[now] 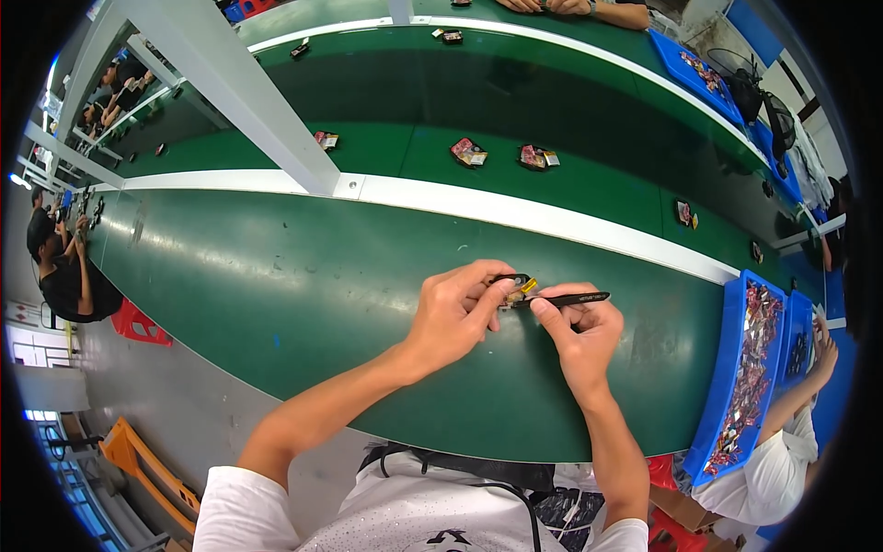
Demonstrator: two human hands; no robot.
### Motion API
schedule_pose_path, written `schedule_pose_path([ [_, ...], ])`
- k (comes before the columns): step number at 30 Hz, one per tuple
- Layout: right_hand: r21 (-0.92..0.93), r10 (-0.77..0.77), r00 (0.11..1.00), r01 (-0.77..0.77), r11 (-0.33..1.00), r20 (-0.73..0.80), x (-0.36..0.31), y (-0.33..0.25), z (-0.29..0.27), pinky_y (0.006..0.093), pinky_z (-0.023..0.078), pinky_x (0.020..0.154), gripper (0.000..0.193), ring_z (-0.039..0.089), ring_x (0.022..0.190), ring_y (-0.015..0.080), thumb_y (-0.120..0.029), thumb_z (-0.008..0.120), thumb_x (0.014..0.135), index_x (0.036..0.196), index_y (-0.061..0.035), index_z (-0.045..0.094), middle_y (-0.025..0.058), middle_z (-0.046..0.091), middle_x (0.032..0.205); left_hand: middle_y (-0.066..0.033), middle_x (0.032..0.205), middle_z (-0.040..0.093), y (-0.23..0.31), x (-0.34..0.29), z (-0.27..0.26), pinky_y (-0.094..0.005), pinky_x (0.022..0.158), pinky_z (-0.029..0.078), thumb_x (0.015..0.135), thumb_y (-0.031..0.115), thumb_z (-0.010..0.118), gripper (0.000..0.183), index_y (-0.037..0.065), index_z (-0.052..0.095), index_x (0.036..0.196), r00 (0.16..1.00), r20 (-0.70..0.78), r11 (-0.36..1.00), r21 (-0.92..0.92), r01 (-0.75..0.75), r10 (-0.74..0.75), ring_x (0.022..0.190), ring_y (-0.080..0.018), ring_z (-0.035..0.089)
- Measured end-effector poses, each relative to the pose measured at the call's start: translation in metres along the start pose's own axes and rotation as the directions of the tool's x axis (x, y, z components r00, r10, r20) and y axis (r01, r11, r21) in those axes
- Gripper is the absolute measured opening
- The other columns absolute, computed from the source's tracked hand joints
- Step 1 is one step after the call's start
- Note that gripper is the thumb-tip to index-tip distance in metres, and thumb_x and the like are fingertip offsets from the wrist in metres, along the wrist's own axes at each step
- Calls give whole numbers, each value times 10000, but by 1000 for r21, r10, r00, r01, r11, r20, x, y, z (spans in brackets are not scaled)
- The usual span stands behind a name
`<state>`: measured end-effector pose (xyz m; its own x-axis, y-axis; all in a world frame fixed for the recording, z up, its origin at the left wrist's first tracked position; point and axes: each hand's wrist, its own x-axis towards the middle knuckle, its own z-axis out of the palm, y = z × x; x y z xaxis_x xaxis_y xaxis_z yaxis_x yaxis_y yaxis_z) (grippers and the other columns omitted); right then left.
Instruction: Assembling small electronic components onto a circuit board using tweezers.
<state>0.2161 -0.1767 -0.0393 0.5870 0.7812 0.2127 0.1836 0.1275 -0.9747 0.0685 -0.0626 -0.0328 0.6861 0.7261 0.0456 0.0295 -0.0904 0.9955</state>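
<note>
My left hand is closed on a small black part, pinched between thumb and fingers above the green tabletop. A yellow strip sticks out at the part's right side. Black tweezers lie in my right hand, which is closed around them with the thumb on top. Their tips point left and reach the small part, close to the yellow strip. My fingers hide most of the part, so its exact kind cannot be made out.
Beyond a white rail, small dark assemblies lie spaced along a green belt. A white post rises at the left. On the right stands a blue bin full of small reddish pieces, beside a co-worker's arm.
</note>
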Motion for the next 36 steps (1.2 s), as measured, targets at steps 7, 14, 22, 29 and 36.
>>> schedule_pose_path([
  [7,203,249,968,-252,946,41,3,-15,-4,161,379,550,95,539,639,11,13,752,887,962,38,700,33,689,804,-122,914,726,1,-1,1,-230,463,494,996,42,608,220,-68,644,1184,999,22,999,-14,-29,29,629,-116,655],
  [14,218,275,960,-279,935,48,3,-18,-4,159,418,574,98,586,672,29,25,745,887,966,53,694,57,700,815,-122,909,723,2,-3,-1,-233,466,500,1004,46,599,226,-68,641,1195,999,27,999,-23,-40,41,637,-121,661],
  [22,165,92,996,-92,982,10,-3,-4,-6,179,295,485,86,431,543,-3,28,762,868,937,31,710,12,679,757,-153,963,707,-5,4,-4,-244,458,519,1038,126,573,282,-86,620,1219,986,127,948,-283,143,-110,618,-157,678],
  [29,-31,-172,983,171,985,-59,-4,2,-5,183,282,462,86,407,513,-5,20,822,798,856,4,759,34,750,814,-155,942,699,-5,7,-5,-250,454,536,1045,139,562,306,-91,612,1240,977,170,929,-324,180,-130,609,-168,682],
  [36,-28,-198,980,197,980,-20,-4,0,-1,185,288,441,91,436,503,2,15,821,800,869,-13,769,67,776,865,-150,929,699,-5,6,-8,-256,464,550,1047,137,555,311,-85,622,1254,977,175,932,-320,170,-118,616,-172,682],
])
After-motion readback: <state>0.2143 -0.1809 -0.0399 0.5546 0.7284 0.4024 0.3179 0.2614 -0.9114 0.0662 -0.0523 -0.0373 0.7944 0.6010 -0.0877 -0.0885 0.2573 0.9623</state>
